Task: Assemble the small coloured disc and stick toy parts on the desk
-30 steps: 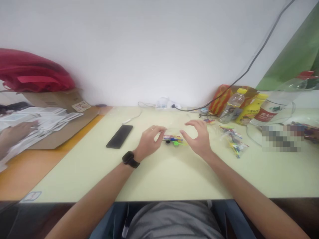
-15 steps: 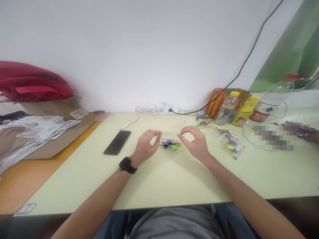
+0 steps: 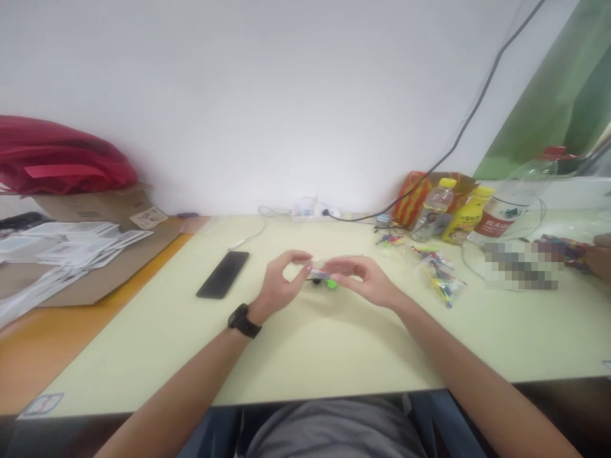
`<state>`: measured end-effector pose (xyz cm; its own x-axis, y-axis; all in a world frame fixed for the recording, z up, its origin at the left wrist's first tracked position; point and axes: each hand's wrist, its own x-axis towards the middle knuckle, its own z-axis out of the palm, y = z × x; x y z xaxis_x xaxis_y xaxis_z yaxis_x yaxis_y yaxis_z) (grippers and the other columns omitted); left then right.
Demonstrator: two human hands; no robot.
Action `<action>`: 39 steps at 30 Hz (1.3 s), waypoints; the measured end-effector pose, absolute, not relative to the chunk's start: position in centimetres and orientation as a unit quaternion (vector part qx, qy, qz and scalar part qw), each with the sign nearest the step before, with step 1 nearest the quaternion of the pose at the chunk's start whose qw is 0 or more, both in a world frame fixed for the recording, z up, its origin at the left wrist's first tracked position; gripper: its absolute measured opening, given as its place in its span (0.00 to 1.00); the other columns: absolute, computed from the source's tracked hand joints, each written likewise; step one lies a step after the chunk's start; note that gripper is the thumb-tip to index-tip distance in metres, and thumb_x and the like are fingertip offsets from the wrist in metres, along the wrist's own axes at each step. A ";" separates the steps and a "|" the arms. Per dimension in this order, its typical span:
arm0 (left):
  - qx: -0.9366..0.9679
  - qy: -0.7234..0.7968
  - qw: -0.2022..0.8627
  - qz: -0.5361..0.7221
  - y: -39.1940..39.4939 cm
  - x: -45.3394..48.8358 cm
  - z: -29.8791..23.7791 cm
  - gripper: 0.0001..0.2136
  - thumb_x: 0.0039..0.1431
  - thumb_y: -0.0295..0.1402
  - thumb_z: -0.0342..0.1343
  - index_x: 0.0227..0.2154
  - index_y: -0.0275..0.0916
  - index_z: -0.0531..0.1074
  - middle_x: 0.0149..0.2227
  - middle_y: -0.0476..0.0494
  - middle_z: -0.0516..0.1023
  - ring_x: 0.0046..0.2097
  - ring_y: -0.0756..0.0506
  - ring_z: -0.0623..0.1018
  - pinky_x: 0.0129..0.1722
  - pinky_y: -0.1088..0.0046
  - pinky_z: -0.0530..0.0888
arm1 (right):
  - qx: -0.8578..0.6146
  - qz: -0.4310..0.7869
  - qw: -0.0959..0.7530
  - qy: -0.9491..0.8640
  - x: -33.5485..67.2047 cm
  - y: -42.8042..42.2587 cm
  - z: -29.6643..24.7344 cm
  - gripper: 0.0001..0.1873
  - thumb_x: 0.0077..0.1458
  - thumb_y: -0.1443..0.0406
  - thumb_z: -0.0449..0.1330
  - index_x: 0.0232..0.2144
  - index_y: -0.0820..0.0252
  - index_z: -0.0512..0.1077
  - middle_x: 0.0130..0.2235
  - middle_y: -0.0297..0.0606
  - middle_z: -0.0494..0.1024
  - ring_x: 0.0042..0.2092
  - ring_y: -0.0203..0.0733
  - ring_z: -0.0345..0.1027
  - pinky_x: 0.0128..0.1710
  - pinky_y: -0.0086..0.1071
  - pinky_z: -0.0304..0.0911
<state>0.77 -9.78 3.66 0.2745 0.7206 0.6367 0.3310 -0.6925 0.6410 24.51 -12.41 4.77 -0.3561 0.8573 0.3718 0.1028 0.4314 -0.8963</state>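
Observation:
My left hand point(image 3: 279, 283), a black watch on its wrist, and my right hand point(image 3: 365, 280) meet over the middle of the pale yellow table point(image 3: 315, 343). Between their fingertips sits a small clear bag of coloured parts point(image 3: 324, 278), with green, black and yellow pieces showing. Both hands pinch the bag at its top edge, the left from the left side, the right from the right. The bag rests on or just above the tabletop.
A black phone point(image 3: 223, 274) lies left of my hands. More small bags of coloured parts point(image 3: 439, 272) lie to the right, before bottles point(image 3: 470, 215) and a snack bag at the wall. A power strip point(image 3: 312, 210) sits at the back. Papers point(image 3: 71, 248) cover cardboard at left.
My hands have closed in from either side of the bag and now pinch it. The other person's hand at the far left has left the view.

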 end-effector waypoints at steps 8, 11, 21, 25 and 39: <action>0.662 0.321 0.409 0.540 -9.2 1.3 3.5 0.19 0.73 0.48 0.46 0.54 0.42 0.71 0.55 0.36 0.78 0.57 0.40 0.78 0.57 0.58 0.74 | -0.249 0.550 0.497 -0.623 24.8 -12.4 5.1 0.23 0.61 0.48 0.65 0.54 0.50 0.78 0.57 0.42 0.80 0.59 0.55 0.74 0.64 0.56 0.64; 0.677 0.304 0.427 0.516 -9.8 1.8 3.3 0.19 0.73 0.48 0.47 0.53 0.41 0.72 0.52 0.36 0.79 0.55 0.40 0.79 0.56 0.58 0.75 | -0.215 0.582 0.428 -0.657 25.0 -12.7 5.2 0.26 0.60 0.50 0.66 0.58 0.47 0.75 0.62 0.41 0.74 0.64 0.54 0.68 0.66 0.55 0.60; 0.667 0.290 0.452 0.516 -11.2 2.3 3.8 0.17 0.72 0.46 0.51 0.51 0.39 0.74 0.53 0.35 0.79 0.56 0.36 0.77 0.56 0.58 0.72 | -0.090 0.601 0.318 -0.728 25.1 -12.9 5.6 0.37 0.63 0.48 0.62 0.71 0.40 0.57 0.75 0.35 0.49 0.75 0.51 0.42 0.73 0.53 0.36; 0.669 0.281 0.438 0.530 -11.7 2.7 4.0 0.16 0.72 0.45 0.51 0.51 0.39 0.74 0.51 0.36 0.80 0.54 0.38 0.77 0.55 0.60 0.71 | -0.061 0.632 0.331 -0.698 24.3 -13.3 5.3 0.37 0.64 0.41 0.55 0.70 0.39 0.58 0.75 0.32 0.49 0.75 0.51 0.41 0.73 0.50 0.35; 0.578 0.243 0.583 0.518 -11.1 2.0 4.9 0.30 0.69 0.59 0.41 0.45 0.37 0.77 0.44 0.36 0.80 0.48 0.37 0.79 0.54 0.58 0.71 | -0.100 0.672 0.240 -0.694 25.1 -13.5 5.7 0.50 0.57 0.33 0.54 0.72 0.49 0.55 0.73 0.46 0.54 0.73 0.57 0.48 0.70 0.52 0.43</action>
<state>1.96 -11.06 4.88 0.3463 0.8836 0.3152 -0.3231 -0.2031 0.9243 25.08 -13.51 5.66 -0.8650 0.4613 0.1975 -0.1828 0.0769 -0.9801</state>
